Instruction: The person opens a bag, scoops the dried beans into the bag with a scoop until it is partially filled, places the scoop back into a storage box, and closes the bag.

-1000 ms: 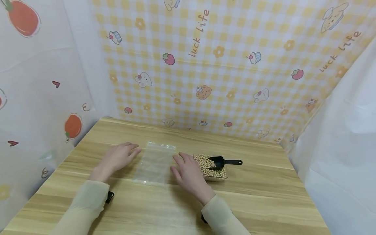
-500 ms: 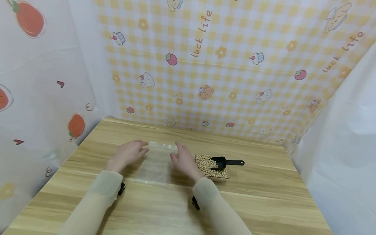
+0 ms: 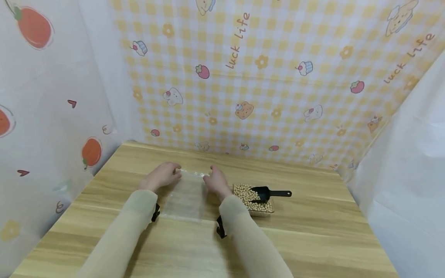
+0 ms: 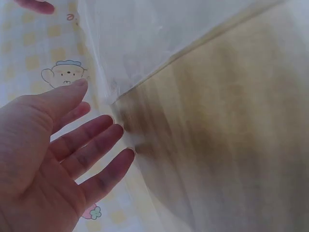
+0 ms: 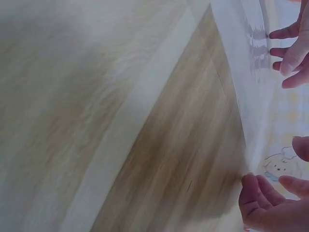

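My sleeves (image 3: 118, 235) are pale cream, their cuffs (image 3: 140, 204) faintly grey-green. The table (image 3: 330, 231) is honey-tan with streaky wood grain; on it I see a clear, colourless bag (image 3: 187, 197), pale beige beans (image 3: 242, 192) and a black scoop (image 3: 262, 194). Past the far edge, yellow-and-white checked cloth (image 3: 222, 90) bears pink strawberries (image 3: 202, 72); past the left edge, a white sheet (image 3: 38, 127) bears orange-red fruit (image 3: 92, 151).

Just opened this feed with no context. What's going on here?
A person has their left hand and right hand at the two far corners of a clear bag lying on the wooden table; neither plainly grips it. Right of the bag sits a clear container of beans, with a black scoop resting in them.
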{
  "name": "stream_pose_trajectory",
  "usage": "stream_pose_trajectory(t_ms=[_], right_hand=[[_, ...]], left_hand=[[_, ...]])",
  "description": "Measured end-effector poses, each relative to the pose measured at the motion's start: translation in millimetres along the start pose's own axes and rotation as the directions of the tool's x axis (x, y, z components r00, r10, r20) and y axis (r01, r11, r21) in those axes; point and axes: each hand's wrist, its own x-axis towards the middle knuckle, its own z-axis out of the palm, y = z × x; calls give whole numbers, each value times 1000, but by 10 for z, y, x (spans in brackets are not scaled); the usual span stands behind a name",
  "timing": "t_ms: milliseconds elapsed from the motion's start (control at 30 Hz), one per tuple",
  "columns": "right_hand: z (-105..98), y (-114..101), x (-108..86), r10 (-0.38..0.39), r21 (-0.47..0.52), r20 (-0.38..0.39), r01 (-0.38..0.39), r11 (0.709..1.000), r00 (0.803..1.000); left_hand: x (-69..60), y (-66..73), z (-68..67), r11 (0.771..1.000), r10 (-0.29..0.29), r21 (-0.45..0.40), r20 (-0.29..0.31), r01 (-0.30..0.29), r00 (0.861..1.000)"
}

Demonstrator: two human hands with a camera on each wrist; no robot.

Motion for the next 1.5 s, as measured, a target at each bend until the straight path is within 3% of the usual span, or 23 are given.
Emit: stream_pose_trajectory(t_ms=[267,500,767,1100,1300,1500], right_hand=[[105,53,86,90,39,-65,-88,995,994],[169,23,149,112,-37,-124,-117,992,986],[218,25,236,92,-169,-122,-112,979,988],[195,81,285,113,-244,-92,-133,961,989],[146,57,228,126,-217,-74,-139,966,989],[127,71,206,105,-161,-63,-114,980,992]], left_hand=[[138,-59,31,999,-28,-31,40,29,999],[214,-147,18,993,-60,-93,73,67,996],[248,-198,25,989,-70,-128,56,77,996],[275,-207,93,988,-23,-150,50,30,999],[256,-253,126,980,29,-197,19,-24,999],[227,-311,134,970,13,-242,-5,-14,1000]])
